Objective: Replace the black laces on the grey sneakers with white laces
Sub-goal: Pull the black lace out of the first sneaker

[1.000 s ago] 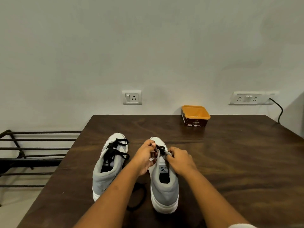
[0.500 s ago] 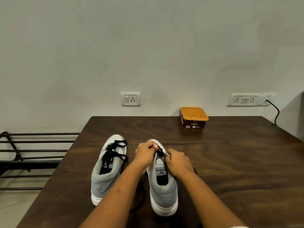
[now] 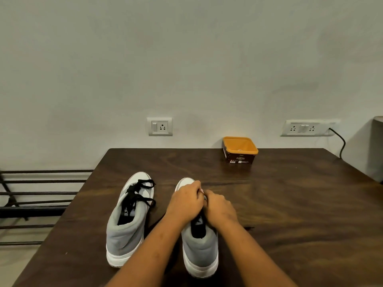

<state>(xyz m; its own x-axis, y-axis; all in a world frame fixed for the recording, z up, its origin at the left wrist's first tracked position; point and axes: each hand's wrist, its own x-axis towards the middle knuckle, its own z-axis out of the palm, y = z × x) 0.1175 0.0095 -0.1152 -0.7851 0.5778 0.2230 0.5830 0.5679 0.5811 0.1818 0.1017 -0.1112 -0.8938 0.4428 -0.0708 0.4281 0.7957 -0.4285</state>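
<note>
The left hand (image 3: 185, 200) and right hand (image 3: 220, 208) curl together atop the sneaker (image 3: 200, 247) beneath them, seemingly pinching its black lace (image 3: 159, 219) to unthread it; the laced sneaker (image 3: 126, 230) beside the left hand waits.

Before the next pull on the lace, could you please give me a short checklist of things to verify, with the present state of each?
1. Both hands on the worked sneaker: ok. The left hand and right hand meet over the lacing of the worked sneaker.
2. Firm pinch on its lace: cannot tell. The fingers hide it.
3. Worked sneaker steady: ok. It stands sole down on the table.
4. Second sneaker unlaced: not ok. The second sneaker still has its black lace threaded.
5. White laces at hand: cannot tell. None show, and the contents of the orange container are unclear.
</note>
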